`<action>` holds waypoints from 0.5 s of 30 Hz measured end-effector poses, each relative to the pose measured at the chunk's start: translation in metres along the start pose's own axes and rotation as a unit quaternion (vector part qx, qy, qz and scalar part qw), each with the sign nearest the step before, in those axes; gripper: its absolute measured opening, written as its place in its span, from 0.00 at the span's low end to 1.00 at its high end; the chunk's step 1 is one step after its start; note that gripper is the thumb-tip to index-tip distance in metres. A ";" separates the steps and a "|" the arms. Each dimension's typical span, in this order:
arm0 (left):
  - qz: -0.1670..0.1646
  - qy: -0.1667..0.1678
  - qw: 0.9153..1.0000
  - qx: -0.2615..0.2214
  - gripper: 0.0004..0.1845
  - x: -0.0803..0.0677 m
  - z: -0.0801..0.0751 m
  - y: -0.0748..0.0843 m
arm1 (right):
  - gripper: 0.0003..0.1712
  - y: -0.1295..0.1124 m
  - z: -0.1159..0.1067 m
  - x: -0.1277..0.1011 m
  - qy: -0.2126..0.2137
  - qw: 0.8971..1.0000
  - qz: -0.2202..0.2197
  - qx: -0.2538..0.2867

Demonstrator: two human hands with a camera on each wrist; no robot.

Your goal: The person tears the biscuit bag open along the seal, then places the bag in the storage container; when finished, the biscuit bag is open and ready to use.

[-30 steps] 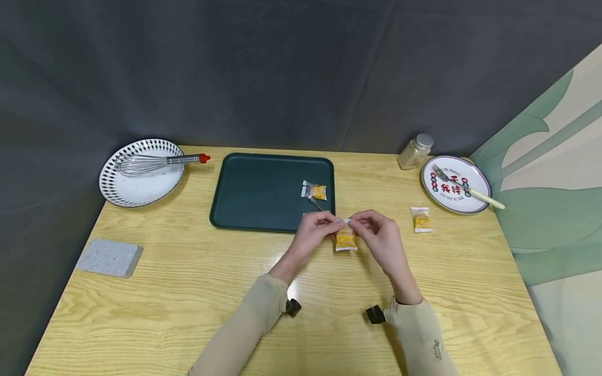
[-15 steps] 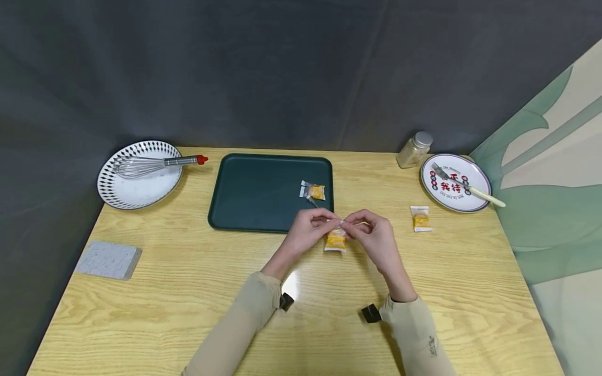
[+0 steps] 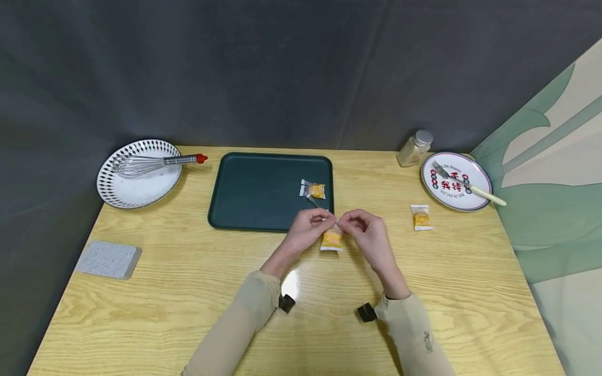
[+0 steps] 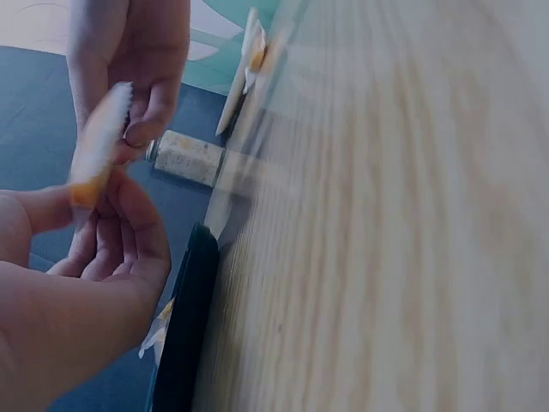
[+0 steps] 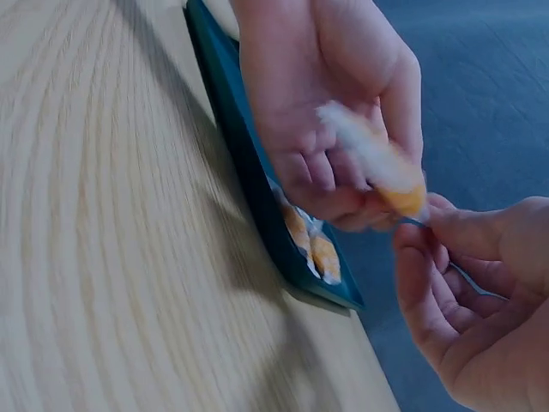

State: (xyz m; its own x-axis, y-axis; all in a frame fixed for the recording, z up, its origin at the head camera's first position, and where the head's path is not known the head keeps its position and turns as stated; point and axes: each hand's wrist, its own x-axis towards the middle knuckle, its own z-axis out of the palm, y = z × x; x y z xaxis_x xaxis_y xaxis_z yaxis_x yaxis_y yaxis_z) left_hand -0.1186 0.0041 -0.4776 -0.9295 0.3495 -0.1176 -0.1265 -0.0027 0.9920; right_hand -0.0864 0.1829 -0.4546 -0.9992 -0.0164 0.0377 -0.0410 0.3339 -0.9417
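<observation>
Both sleeves come in from near edge of table [image 3: 188, 292]. Left hand [image 3: 308, 230] and right hand [image 3: 369, 235] meet mid-table, just in front of green tray [image 3: 254, 193]. Fingers of both curled, pinching top edge of small yellow sachet [image 3: 331, 239] between thumb and forefinger; sachet hangs below the pinch, above the table, near tray's front right corner. Wrist views blurry but confirm both pinches on the sachet edge.

Further out: 2nd sachet [image 3: 313, 190] lies inside tray at right side. 3rd sachet [image 3: 420, 218] on table right of hands, well apart. Grey sponge [image 3: 108, 259] near left edge.

Far side: patterned plate [image 3: 136, 190] w/ whisk [image 3: 150, 163] on left; spice jar [image 3: 415, 148] just beside printed plate [image 3: 463, 196] w/ fork [image 3: 465, 187] on right.
</observation>
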 end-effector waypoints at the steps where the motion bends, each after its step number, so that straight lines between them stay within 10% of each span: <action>1: -0.005 0.005 1.000 -0.009 0.09 0.000 0.001 0.000 | 0.04 0.000 0.002 0.001 0.004 1.000 -0.006 -0.008; 15: -0.087 0.050 0.980 -0.172 0.09 -0.001 0.009 0.001 | 0.11 0.002 0.034 -0.002 0.100 0.980 -0.148 -0.092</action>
State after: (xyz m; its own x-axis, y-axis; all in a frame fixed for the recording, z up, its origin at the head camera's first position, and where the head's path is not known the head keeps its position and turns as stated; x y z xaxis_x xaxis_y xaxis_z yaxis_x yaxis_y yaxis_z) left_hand -0.1146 0.0124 -0.4759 -0.9107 0.2798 -0.3040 -0.3792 -0.2738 0.8839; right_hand -0.0847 0.1519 -0.4683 -0.9232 0.0411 0.3822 -0.3105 0.5065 -0.8044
